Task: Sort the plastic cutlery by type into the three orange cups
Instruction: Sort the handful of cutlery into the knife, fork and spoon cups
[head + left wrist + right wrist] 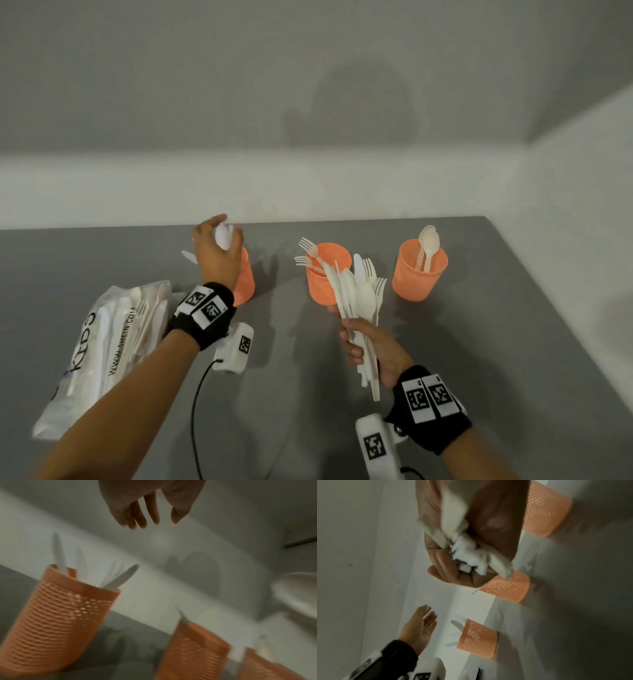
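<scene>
Three orange mesh cups stand in a row on the grey table (496,342). The left cup (246,284) (56,622) holds knives (121,577), the middle cup (323,286) forks (308,250), the right cup (419,274) spoons (428,243). My left hand (215,250) (159,520) hovers just above the left cup, fingers spread, holding nothing. My right hand (359,346) (462,568) grips a bundle of mixed white cutlery (359,294) (467,555) by the handles, in front of the middle cup (508,586).
A clear plastic bag (113,342) with more cutlery lies at the near left. A black cable (195,411) runs from my left wrist camera. The wall rises right behind the cups. The table's right edge passes beyond the right cup.
</scene>
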`<state>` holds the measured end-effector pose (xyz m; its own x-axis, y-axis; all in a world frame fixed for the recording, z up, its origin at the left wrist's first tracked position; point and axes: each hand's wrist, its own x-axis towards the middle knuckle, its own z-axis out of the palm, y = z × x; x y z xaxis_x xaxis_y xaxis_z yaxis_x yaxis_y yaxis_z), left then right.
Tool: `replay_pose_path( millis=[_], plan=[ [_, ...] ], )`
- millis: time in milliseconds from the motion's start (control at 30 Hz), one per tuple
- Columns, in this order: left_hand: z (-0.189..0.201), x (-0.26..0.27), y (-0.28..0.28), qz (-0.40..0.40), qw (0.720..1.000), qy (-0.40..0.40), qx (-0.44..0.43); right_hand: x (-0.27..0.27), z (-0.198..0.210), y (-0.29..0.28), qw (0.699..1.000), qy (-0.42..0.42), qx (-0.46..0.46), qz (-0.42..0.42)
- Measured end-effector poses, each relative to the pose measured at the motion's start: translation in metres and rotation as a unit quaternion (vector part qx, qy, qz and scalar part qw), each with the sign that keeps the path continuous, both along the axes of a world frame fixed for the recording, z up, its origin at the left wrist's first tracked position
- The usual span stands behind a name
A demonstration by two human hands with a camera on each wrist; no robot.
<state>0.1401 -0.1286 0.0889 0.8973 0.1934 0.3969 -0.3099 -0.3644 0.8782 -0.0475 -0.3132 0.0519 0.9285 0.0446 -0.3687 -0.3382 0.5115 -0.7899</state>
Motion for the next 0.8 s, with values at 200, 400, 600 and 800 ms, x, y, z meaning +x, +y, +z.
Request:
replay_pose_path(
  millis=[200,400,600,800],
  plan=[
    [0.008,-0.078,-0.037,-0.264,0.95,0.167,0.011,0.0,0.0,0.014,0.998,-0.016,-0.018,0.057],
    [0.001,-0.097,-0.044,-0.264,0.947,0.164,0.079,-0.009,0.002,0.017,0.996,-0.009,-0.069,0.057],
    [0.004,-0.106,-0.041,-0.259,0.893,0.174,0.324,-0.026,0.0,0.021,0.993,0.021,-0.116,0.024],
    [-0.001,-0.121,-0.045,-0.222,0.92,0.169,0.276,-0.036,-0.004,0.028,0.99,0.043,-0.13,0.026]
  ],
)
